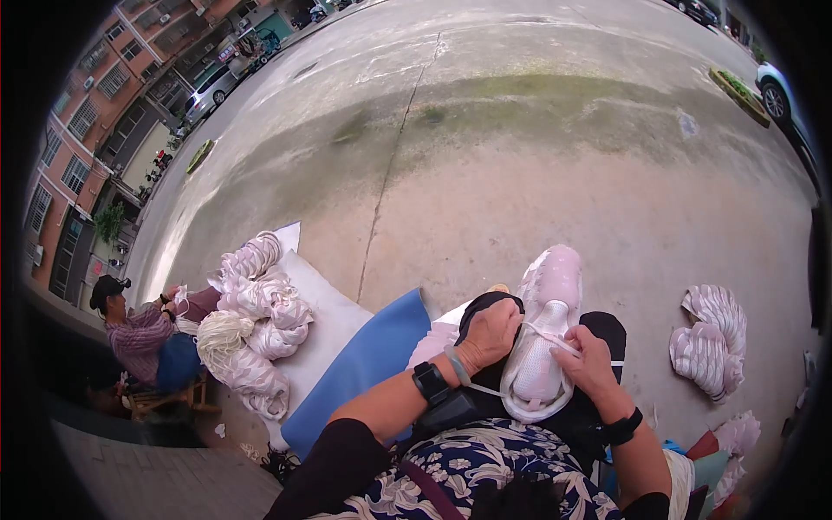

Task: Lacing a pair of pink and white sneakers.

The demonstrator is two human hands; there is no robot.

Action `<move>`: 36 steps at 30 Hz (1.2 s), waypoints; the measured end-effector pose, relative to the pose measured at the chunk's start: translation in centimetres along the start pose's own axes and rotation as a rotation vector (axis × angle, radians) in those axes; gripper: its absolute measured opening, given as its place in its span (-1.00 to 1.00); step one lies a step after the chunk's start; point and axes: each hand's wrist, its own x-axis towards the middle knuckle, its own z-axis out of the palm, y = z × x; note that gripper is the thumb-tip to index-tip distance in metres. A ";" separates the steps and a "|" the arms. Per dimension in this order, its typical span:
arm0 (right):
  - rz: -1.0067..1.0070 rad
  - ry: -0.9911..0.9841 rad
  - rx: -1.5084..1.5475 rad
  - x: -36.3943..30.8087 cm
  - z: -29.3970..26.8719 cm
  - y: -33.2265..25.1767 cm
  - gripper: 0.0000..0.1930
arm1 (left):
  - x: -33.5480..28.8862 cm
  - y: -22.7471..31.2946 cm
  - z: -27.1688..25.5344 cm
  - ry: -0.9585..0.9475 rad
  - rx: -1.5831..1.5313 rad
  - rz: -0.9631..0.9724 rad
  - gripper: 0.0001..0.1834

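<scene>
A pink and white shoe upper lies across my lap, its rounded pink toe end pointing away from me. My left hand is closed in a fist at the upper's left edge, gripping a white shoelace. The lace runs over the upper to my right hand, which pinches it between thumb and fingers at the right edge. Another length of lace hangs loose below my left wrist. What lies inside my left fist is hidden.
Bundled pink and white uppers are piled at left on a white sheet, beside a blue sheet. More stacked uppers lie on the concrete at right. A seated person works at far left.
</scene>
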 end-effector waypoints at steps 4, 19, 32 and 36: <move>-0.181 -0.014 -0.345 -3.2 -1.7 -1.0 -0.31 | -0.6 -6.1 -8.9 0.324 0.259 -0.151 -0.82; -0.570 0.054 -0.714 -5.6 -0.1 2.6 -0.41 | -4.2 1.1 -2.6 -0.364 0.428 0.476 -0.03; -0.602 0.299 -0.764 -2.9 0.0 2.1 -0.70 | -1.4 1.5 0.2 -0.259 0.576 0.597 0.08; -0.576 0.306 -0.679 -1.6 -0.6 1.8 -0.74 | -0.8 1.1 0.4 -0.229 0.537 0.556 0.07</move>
